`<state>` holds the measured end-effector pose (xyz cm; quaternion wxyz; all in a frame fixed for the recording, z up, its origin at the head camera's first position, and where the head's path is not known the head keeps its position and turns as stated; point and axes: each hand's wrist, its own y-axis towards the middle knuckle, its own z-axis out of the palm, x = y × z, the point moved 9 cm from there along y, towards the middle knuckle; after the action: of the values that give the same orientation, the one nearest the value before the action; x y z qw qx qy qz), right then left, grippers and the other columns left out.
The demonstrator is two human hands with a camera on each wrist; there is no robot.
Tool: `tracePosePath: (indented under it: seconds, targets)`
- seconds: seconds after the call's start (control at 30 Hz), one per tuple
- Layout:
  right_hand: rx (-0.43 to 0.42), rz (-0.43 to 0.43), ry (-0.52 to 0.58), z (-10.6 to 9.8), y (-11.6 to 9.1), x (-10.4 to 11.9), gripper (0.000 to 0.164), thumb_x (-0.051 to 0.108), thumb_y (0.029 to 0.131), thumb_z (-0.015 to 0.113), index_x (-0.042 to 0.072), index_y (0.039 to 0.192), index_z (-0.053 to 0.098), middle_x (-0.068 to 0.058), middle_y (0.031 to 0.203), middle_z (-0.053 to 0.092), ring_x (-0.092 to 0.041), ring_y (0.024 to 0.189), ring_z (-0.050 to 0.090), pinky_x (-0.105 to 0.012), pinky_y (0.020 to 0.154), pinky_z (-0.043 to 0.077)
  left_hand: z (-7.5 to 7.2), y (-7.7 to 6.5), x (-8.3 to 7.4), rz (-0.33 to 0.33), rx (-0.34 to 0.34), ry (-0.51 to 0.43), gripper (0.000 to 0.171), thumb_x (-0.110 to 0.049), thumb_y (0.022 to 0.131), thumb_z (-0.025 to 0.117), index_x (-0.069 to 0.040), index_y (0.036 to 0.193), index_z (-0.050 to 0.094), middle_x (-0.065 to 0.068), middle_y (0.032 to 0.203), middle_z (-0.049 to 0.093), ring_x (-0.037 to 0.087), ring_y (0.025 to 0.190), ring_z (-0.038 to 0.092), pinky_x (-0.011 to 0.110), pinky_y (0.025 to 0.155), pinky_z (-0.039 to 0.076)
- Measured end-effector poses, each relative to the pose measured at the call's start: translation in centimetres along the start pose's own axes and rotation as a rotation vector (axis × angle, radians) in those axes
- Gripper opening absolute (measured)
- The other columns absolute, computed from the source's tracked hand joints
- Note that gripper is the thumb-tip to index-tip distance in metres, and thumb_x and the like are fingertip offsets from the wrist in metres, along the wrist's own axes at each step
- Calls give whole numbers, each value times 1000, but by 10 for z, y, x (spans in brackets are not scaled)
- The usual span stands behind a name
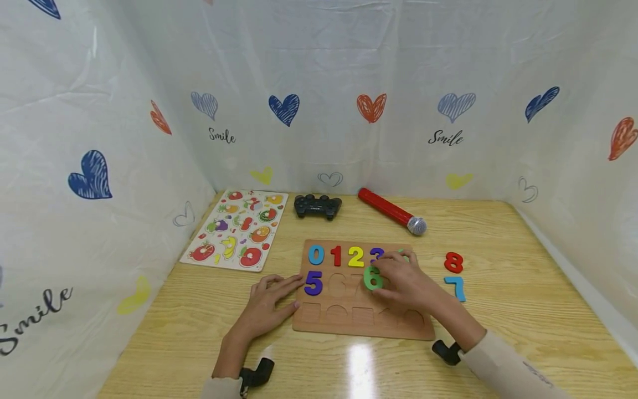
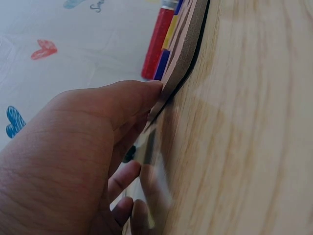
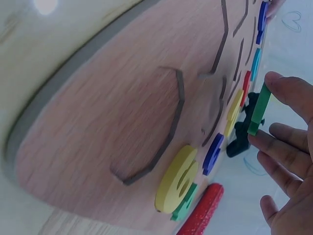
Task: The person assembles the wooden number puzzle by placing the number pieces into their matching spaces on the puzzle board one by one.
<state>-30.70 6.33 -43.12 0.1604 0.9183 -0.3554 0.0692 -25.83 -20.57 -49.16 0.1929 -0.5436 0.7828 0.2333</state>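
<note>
My right hand (image 1: 406,281) pinches a green number 6 (image 1: 371,278) between thumb and fingers, over the middle row of a wooden number board (image 1: 344,327). In the right wrist view the green 6 (image 3: 260,108) appears edge-on, raised above the board. My left hand (image 1: 271,303) rests at the board's left edge with fingers extended, fingertips touching it. Set in the board are a blue 0 (image 1: 316,254), a red 1 (image 1: 336,255), a yellow 2 (image 1: 356,256), a purple 3 (image 1: 376,253) and a purple 5 (image 1: 313,282). A yellow looped number (image 3: 173,181), hidden by my hand in the head view, lies at its right end.
Right of the board lie a red 8 (image 1: 453,262) and a blue 7 (image 1: 456,288). Behind it are a black game controller (image 1: 317,206) and a red microphone (image 1: 389,208). A fruit puzzle board (image 1: 239,230) lies at the back left. Printed white curtains (image 1: 329,66) enclose the table.
</note>
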Motion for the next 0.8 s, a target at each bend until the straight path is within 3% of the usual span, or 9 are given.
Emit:
tracePosePath:
  seconds: [0.8]
  targets:
    - [79,45,1,21,22,17,56,41,86,79,12,131,64,0,127,65,-27,128,48,-58,105,24,0,1,1,20,-4,-6,53,-39,97,65,-31,147,53,-13,153,45,27,132,35,54,99,24]
